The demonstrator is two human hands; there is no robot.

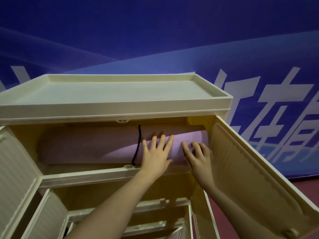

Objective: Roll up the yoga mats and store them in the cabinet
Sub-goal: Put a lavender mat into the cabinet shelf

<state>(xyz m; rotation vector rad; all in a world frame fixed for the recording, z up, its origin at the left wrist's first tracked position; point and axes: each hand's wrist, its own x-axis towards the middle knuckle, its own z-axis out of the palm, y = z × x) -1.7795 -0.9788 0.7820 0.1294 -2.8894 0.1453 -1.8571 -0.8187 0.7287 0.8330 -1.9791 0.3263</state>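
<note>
Lilac, rolled yoga mat [89,145] lying lengthwise inside top compartment of cream plastic cabinet [114,107], bound near mid-length by black cord [138,145]. Left hand [156,154] flat against mat's front surface just right of cord, fingers straight and spread. Right hand [198,158] flat against mat's right end section, fingers extended, close beside open right door [250,178]. Left door [15,169] also swung open. Lower compartments visible beneath both forearms. Blue printed wall [155,31] behind cabinet.
</note>
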